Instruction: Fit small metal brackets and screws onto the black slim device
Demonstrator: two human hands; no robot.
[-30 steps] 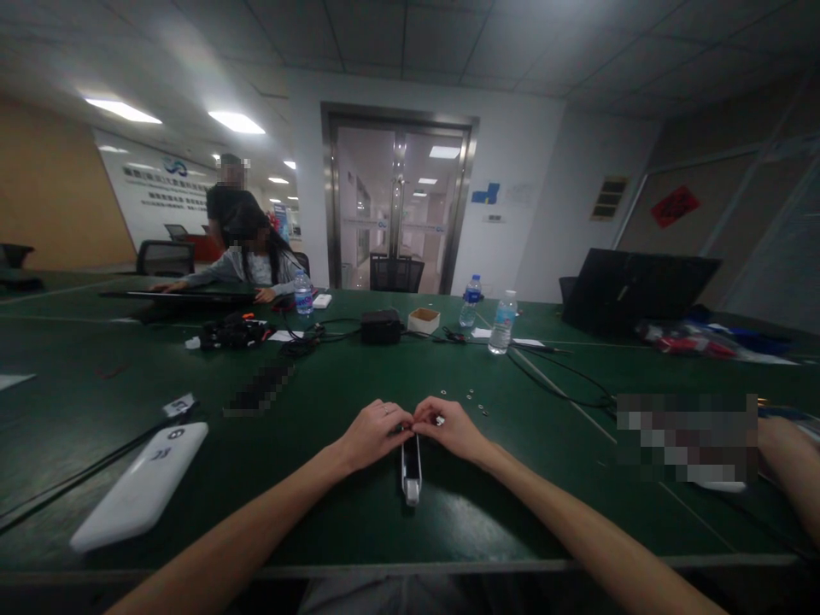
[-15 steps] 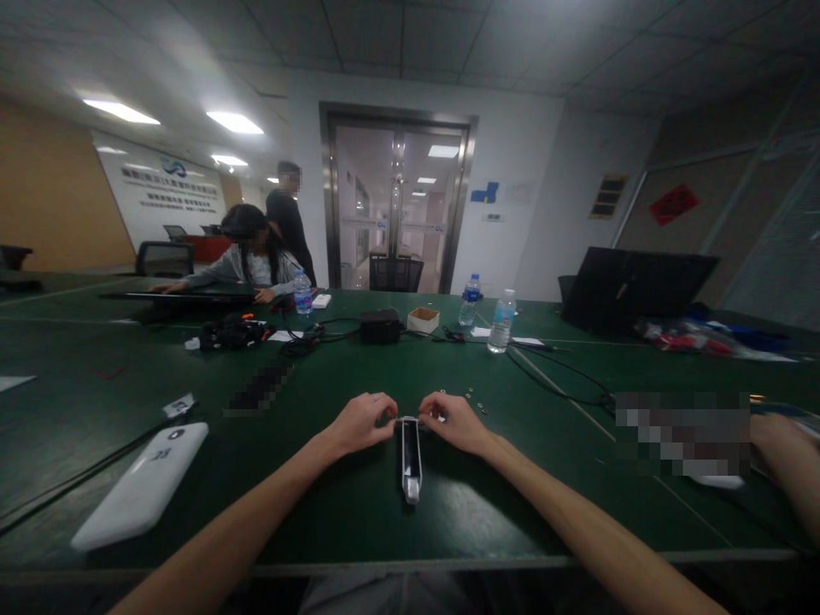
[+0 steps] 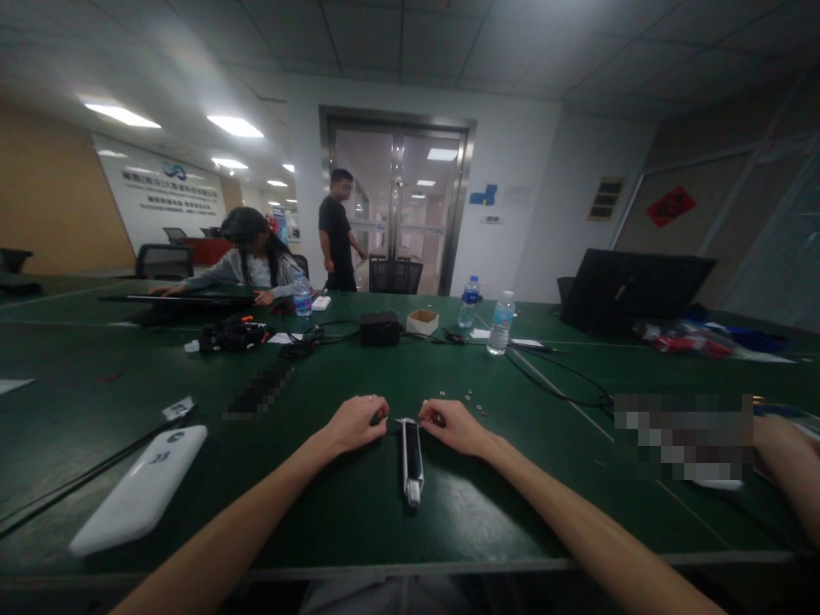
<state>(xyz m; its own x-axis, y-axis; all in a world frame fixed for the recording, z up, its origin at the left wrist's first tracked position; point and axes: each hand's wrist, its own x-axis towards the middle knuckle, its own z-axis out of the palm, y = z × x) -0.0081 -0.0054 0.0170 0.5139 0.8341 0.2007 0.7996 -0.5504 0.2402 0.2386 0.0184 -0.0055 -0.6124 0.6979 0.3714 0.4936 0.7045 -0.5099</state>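
A long narrow object (image 3: 413, 461) with a dark face, a pale frame and a light block at its near end lies on the green table before me. My left hand (image 3: 360, 422) is closed in a pinch just left of its far end, with a small gap between. A thin short pin seems to stick out of that end towards the left fingers. At the far right corner, the pinched fingers of my right hand (image 3: 453, 425) touch or nearly touch the object. What either pinch holds is too small to make out. Several small rings (image 3: 479, 407) lie beyond my right hand.
On the left lies a white phone-shaped case (image 3: 144, 491). Farther back are a small open box (image 3: 423, 322), a black box (image 3: 379, 328), cables and water bottles (image 3: 500, 323). Another person's hand (image 3: 785, 448) is at the right edge; a seated person (image 3: 256, 260) works across the table.
My left hand has drawn slightly left, away from the narrow object, which has turned a little. My right hand stays close by. In the background, a standing person has walked right towards the door.
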